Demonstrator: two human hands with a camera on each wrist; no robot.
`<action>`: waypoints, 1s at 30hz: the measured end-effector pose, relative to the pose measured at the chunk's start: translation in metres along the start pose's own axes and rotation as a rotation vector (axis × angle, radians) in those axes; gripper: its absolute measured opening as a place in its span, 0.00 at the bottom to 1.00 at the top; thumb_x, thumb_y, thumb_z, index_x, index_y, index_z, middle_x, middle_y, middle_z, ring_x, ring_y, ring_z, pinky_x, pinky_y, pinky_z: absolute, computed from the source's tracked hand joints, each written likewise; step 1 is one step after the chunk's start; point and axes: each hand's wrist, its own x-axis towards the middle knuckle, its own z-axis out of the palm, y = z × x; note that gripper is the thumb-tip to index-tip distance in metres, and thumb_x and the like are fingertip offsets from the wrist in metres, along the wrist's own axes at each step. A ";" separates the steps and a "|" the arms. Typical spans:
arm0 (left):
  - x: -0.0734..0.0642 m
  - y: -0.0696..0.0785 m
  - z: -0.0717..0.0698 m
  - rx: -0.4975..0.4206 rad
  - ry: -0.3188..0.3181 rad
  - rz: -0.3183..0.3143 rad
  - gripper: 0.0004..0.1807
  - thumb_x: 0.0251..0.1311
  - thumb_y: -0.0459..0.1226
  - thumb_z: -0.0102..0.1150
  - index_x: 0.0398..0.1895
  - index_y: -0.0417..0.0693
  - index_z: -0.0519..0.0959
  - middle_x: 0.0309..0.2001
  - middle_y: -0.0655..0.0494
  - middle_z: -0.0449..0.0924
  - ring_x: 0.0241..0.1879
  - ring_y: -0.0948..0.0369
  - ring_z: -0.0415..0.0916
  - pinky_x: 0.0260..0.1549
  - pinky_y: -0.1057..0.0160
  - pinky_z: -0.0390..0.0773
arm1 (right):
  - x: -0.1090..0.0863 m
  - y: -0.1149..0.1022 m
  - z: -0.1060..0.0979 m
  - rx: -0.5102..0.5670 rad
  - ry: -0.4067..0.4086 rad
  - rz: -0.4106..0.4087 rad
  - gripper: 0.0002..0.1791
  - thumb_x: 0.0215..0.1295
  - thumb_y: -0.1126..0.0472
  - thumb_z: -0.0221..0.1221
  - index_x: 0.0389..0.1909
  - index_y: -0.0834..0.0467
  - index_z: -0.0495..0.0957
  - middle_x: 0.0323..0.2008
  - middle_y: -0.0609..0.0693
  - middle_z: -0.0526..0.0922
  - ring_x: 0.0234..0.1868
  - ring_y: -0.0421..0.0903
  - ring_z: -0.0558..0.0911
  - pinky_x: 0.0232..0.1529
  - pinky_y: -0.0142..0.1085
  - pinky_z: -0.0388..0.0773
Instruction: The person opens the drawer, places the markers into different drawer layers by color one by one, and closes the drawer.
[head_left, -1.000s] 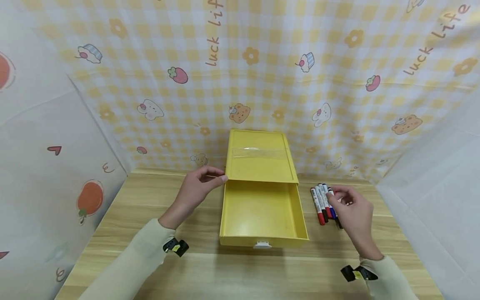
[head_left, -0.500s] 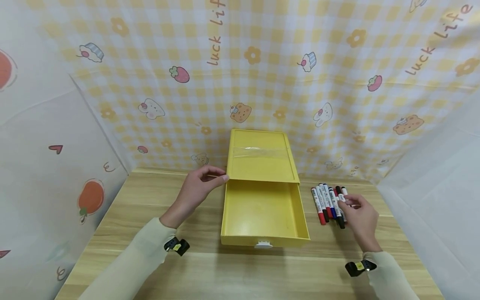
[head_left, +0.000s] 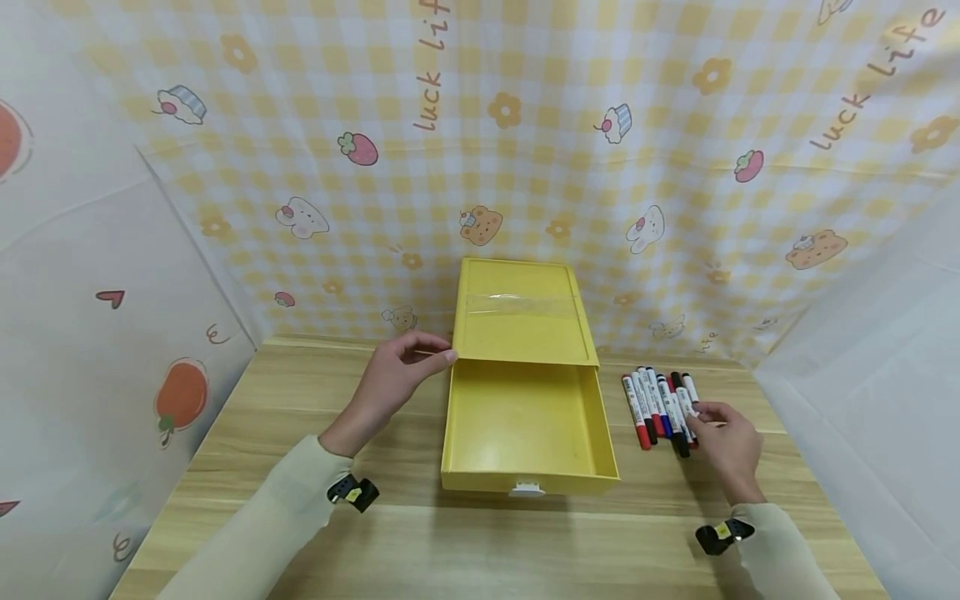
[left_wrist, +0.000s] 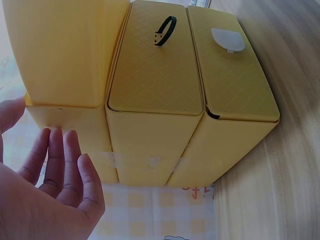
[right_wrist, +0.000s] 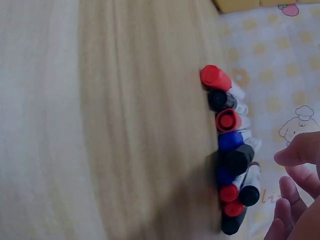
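Observation:
My left hand (head_left: 390,375) touches the left side of a yellow plastic drawer unit (head_left: 517,321), near its front corner. Its fingers are nearly straight against the side, thumb at the front edge, in the left wrist view. The top drawer (head_left: 517,425) is pulled out and has nothing in it. Right of the unit lies a row of whiteboard markers (head_left: 636,408) with red, black and blue caps. My right hand (head_left: 727,446) is at the row's right end. In the right wrist view, its thumb (right_wrist: 292,152) and fingers are loosely bent beside the markers, holding nothing.
Below the open drawer sit two closed drawers, one with a black strap pull (left_wrist: 166,31) and one with a white tab (left_wrist: 228,40). A checked curtain (head_left: 510,167) hangs behind the wooden table (head_left: 360,550). White cloth (head_left: 877,375) hangs at both sides.
My right hand has moved right and toward me from over the markers, leaving more of the row in sight. My left hand and the drawer unit stay put.

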 end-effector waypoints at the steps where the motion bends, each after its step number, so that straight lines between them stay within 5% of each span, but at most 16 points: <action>1: 0.000 0.000 0.000 0.000 0.000 0.001 0.18 0.73 0.48 0.73 0.56 0.46 0.88 0.54 0.51 0.88 0.55 0.53 0.83 0.60 0.50 0.79 | 0.000 0.001 0.001 -0.010 -0.007 -0.011 0.14 0.69 0.62 0.72 0.49 0.66 0.89 0.37 0.55 0.88 0.25 0.37 0.77 0.24 0.31 0.71; 9: 0.000 -0.001 0.000 0.001 0.000 0.006 0.17 0.74 0.48 0.73 0.55 0.46 0.88 0.54 0.52 0.88 0.55 0.53 0.83 0.59 0.51 0.80 | -0.001 0.004 0.006 -0.094 -0.033 -0.098 0.11 0.70 0.64 0.70 0.47 0.67 0.92 0.46 0.67 0.87 0.30 0.48 0.81 0.31 0.37 0.70; 18: 0.000 -0.001 0.000 0.004 0.000 0.001 0.18 0.74 0.48 0.73 0.56 0.46 0.88 0.54 0.52 0.87 0.56 0.53 0.83 0.60 0.51 0.79 | 0.000 0.006 0.014 -0.118 -0.044 -0.107 0.11 0.71 0.67 0.67 0.48 0.68 0.91 0.53 0.72 0.83 0.48 0.64 0.81 0.41 0.47 0.73; 30: 0.000 -0.001 0.000 -0.001 -0.001 -0.008 0.17 0.73 0.48 0.74 0.55 0.46 0.88 0.54 0.51 0.87 0.55 0.53 0.83 0.60 0.49 0.79 | 0.001 0.001 0.019 -0.091 -0.044 -0.138 0.15 0.68 0.63 0.71 0.49 0.69 0.89 0.45 0.66 0.85 0.42 0.60 0.80 0.39 0.46 0.69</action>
